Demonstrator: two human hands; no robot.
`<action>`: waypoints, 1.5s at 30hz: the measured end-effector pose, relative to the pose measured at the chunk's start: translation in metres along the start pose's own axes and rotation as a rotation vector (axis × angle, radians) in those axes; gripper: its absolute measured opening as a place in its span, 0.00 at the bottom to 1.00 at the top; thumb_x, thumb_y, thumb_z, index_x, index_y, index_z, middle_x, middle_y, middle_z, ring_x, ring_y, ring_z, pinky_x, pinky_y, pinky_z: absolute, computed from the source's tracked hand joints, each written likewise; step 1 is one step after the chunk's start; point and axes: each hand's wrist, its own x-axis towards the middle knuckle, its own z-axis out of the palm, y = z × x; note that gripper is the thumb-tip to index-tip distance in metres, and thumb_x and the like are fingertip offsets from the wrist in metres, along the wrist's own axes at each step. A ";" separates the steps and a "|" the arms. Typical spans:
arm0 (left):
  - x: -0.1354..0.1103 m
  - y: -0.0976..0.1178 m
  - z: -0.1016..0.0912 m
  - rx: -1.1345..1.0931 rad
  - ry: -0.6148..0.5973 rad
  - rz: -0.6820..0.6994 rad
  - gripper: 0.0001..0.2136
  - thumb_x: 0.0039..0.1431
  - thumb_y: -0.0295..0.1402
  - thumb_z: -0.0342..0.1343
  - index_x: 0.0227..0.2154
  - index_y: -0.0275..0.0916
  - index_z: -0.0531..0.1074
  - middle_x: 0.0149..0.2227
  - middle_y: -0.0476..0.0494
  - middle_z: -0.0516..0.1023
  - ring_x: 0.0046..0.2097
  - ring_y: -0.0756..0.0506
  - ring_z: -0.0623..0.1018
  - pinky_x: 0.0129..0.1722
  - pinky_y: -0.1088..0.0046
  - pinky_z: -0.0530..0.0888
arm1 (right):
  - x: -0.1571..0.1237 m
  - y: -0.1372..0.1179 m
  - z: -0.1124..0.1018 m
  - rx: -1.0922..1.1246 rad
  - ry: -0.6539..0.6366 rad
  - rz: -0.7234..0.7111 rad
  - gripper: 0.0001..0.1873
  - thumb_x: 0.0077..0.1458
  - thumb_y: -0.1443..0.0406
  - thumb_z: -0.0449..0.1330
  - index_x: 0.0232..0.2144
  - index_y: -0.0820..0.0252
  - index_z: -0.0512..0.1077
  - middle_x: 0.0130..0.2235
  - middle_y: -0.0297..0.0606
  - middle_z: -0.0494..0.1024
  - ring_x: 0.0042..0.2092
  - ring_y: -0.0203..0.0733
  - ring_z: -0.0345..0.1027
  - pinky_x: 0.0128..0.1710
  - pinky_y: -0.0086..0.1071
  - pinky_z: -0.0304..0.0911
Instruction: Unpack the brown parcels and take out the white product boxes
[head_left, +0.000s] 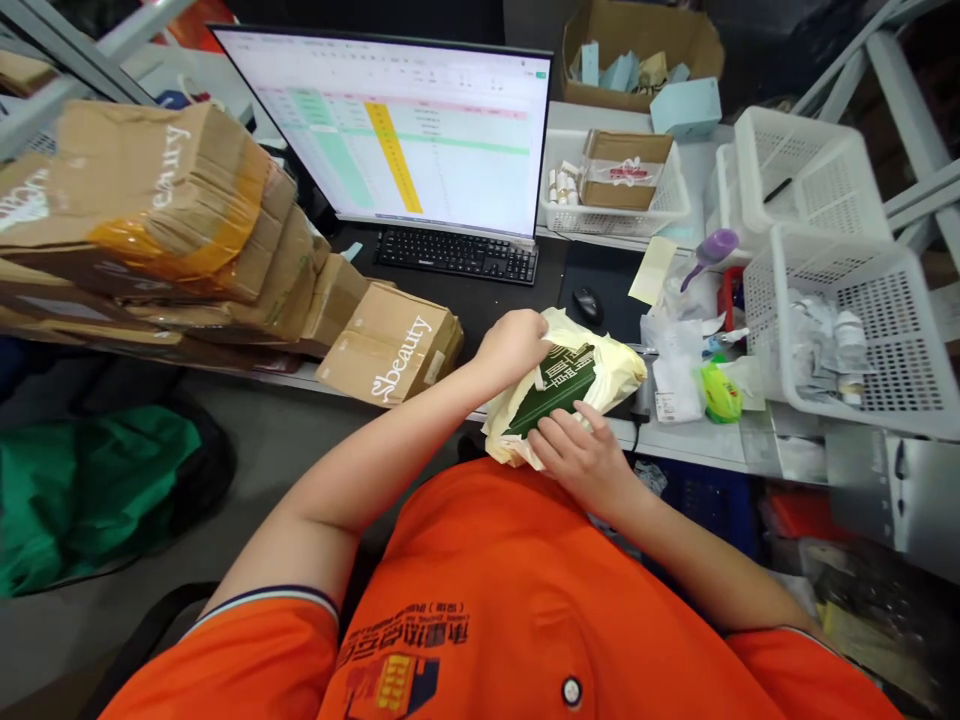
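A pale yellow mailer bag (pixel 615 375) lies at the desk's front edge with a dark green box (pixel 555 388) half inside it. My left hand (pixel 512 347) is closed on the bag's upper left edge. Fingers of my right hand (pixel 581 452) press on the green box's lower end and on the bag beneath it. Both hands are above my orange shirt (pixel 525 600), just in front of the black desk mat (pixel 480 300).
Stacks of flattened "beauty" cardboard boxes (pixel 390 345) fill the left of the desk. A monitor (pixel 405 130), a keyboard (pixel 457 255) and a mouse (pixel 587 303) sit behind the bag. White baskets (pixel 847 330) of small items stand at the right. A green bag (pixel 82 490) lies on the floor.
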 end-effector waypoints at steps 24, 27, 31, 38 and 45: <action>-0.085 -0.025 0.011 -0.218 -0.127 1.030 0.28 0.70 0.52 0.43 0.18 0.40 0.62 0.21 0.48 0.72 0.27 0.48 0.70 0.40 0.64 0.62 | 0.014 0.036 -0.053 0.508 -0.236 0.044 0.14 0.63 0.54 0.58 0.35 0.59 0.68 0.35 0.39 0.72 0.36 0.43 0.62 0.36 0.36 0.53; -0.090 -0.028 0.006 -0.277 -0.079 0.939 0.30 0.69 0.55 0.42 0.16 0.40 0.58 0.19 0.50 0.69 0.25 0.49 0.68 0.41 0.65 0.62 | 0.005 0.020 -0.028 0.475 0.092 0.052 0.24 0.65 0.46 0.53 0.33 0.61 0.70 0.27 0.36 0.69 0.29 0.40 0.60 0.31 0.35 0.49; -0.098 -0.026 -0.014 -0.238 -0.125 0.991 0.30 0.68 0.55 0.45 0.15 0.40 0.56 0.17 0.52 0.65 0.23 0.50 0.65 0.36 0.66 0.61 | -0.001 0.021 -0.022 0.441 0.276 -0.064 0.29 0.65 0.47 0.56 0.18 0.57 0.61 0.17 0.29 0.59 0.22 0.35 0.50 0.27 0.36 0.40; -0.119 -0.021 -0.049 -0.111 -0.052 1.135 0.25 0.65 0.50 0.56 0.18 0.41 0.61 0.17 0.52 0.67 0.23 0.50 0.66 0.34 0.67 0.62 | -0.008 0.054 -0.084 0.415 0.002 -0.322 0.20 0.67 0.68 0.53 0.21 0.57 0.61 0.21 0.30 0.60 0.25 0.37 0.49 0.29 0.38 0.40; -0.123 -0.051 -0.071 -0.357 -0.038 0.980 0.29 0.66 0.55 0.50 0.16 0.40 0.59 0.16 0.53 0.62 0.22 0.50 0.64 0.37 0.69 0.66 | -0.051 0.114 -0.126 0.431 -0.009 -0.190 0.21 0.67 0.67 0.49 0.20 0.54 0.61 0.20 0.32 0.61 0.24 0.40 0.55 0.29 0.40 0.48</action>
